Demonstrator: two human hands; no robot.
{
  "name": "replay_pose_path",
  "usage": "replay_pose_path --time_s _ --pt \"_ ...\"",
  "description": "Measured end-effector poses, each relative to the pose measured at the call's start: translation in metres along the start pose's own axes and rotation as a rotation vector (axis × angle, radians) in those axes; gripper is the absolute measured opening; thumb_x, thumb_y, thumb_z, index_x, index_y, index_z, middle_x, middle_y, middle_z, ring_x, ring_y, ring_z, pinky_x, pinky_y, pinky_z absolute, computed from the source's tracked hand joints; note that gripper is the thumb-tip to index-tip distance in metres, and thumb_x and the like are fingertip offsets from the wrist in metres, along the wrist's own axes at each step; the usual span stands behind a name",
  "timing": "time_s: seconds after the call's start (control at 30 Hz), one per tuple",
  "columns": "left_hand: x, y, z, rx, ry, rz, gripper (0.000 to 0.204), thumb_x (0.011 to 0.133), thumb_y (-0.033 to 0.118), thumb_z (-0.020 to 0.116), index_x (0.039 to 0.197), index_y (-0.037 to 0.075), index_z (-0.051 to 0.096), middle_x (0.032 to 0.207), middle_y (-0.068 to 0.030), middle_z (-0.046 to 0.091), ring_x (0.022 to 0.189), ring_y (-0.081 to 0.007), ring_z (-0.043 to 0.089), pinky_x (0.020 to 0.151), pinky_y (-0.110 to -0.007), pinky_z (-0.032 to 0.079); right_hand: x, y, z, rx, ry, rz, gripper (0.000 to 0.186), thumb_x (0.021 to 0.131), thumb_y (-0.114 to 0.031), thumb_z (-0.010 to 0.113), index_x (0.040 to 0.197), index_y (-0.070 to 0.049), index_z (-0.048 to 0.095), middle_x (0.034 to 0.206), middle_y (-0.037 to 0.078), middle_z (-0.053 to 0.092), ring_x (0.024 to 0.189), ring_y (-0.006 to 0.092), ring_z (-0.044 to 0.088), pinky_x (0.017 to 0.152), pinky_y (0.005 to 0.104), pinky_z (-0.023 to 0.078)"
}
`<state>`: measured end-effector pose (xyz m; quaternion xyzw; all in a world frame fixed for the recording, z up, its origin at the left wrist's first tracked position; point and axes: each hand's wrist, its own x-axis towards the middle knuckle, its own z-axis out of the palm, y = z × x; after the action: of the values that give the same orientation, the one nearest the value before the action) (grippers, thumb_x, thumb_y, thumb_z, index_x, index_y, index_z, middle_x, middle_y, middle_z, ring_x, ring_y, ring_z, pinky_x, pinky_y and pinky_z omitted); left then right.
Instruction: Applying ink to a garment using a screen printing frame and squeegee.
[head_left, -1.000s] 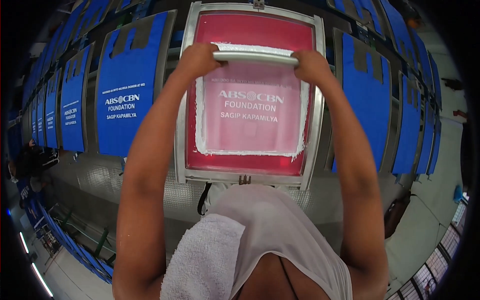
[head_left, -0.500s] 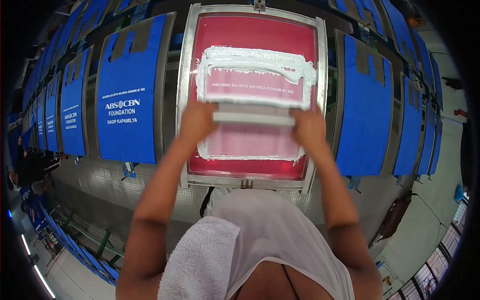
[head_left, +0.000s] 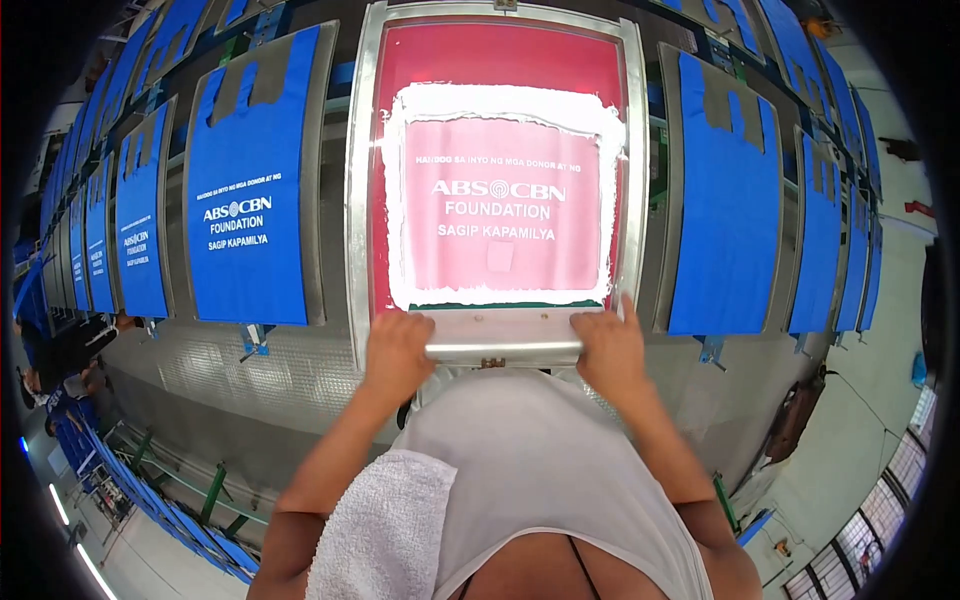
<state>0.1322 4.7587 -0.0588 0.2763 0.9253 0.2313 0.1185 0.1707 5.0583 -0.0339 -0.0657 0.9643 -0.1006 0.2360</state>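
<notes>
Your left hand [head_left: 400,352] and right hand [head_left: 608,350] gripped the squeegee [head_left: 503,326] by its two ends, at the near edge of the pink screen [head_left: 500,62]. Uneven pressure between them could have streaked the white ink [head_left: 500,103]; a knock against the near side of the metal frame [head_left: 362,150] might have shifted it. The squeegee's long axis ran left to right, its blade edge facing far, its handle bar nearest you.

I see a pale grey sleeveless top [head_left: 540,440] with scooped neckline, white terry towel [head_left: 385,525] draped left side, thin dark neck cord [head_left: 579,562].
</notes>
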Motion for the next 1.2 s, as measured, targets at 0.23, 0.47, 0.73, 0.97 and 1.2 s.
replay_pose_path --time_s 0.23,0.47,0.73,0.97,1.2 --pt "0.154 -0.059 -0.027 0.147 0.17 -0.106 0.023 0.059 0.012 0.073 0.081 0.009 0.069 0.071 -0.0148 0.063 0.072 -0.0332 0.061 0.07 -0.043 0.05 0.15 0.054 -0.041 -0.099 0.335 -0.09 0.039 0.059 -0.004 0.062 0.097 -0.013 0.067 0.075 0.014 0.065 0.075 0.0312 0.063 0.098 0.0486 0.038" --pt "0.246 -0.079 -0.085 0.149 0.044 -0.198 0.042 0.065 0.036 0.078 0.096 0.009 0.068 0.084 -0.0153 0.067 0.08 -0.0329 0.065 0.073 -0.042 0.051 0.229 0.069 -0.131 -0.088 0.152 -0.059 0.047 0.065 -0.011 0.058 0.111 -0.012 0.064 0.101 0.014 0.066 0.099 0.0297 0.062 0.09 0.0406 0.047" --pt "0.071 -0.007 -0.041 -0.384 -0.139 -0.406 0.029 0.085 0.029 0.06 0.097 0.002 0.064 0.092 -0.0204 0.064 0.084 -0.0343 0.062 0.077 -0.045 0.046 0.266 0.08 -0.163 -0.142 0.078 -0.129 0.047 0.063 -0.012 0.056 0.109 -0.007 0.065 0.106 0.018 0.064 0.101 0.0338 0.06 0.089 0.0403 0.047" --pt "-0.064 0.04 0.115 -1.178 -0.47 -0.669 0.031 0.093 0.03 0.056 0.104 0.002 0.065 0.08 -0.0018 0.065 0.073 -0.0065 0.055 0.068 -0.025 0.047 0.28 0.067 -0.154 0.008 -0.014 -0.231 0.054 0.061 -0.016 0.064 0.113 -0.004 0.061 0.107 0.021 0.063 0.103 0.0349 0.059 0.091 0.0379 0.045" --pt "-0.073 0.049 0.099 -1.19 -0.425 -0.51 0.03 0.094 0.027 0.055 0.09 0.0 0.067 0.071 0.0065 0.057 0.068 -0.0027 0.047 0.061 -0.022 0.042 0.263 0.022 -0.139 -0.064 0.142 -0.163 0.053 0.064 -0.012 0.056 0.116 -0.009 0.062 0.116 0.018 0.061 0.107 0.0338 0.057 0.094 0.039 0.045"
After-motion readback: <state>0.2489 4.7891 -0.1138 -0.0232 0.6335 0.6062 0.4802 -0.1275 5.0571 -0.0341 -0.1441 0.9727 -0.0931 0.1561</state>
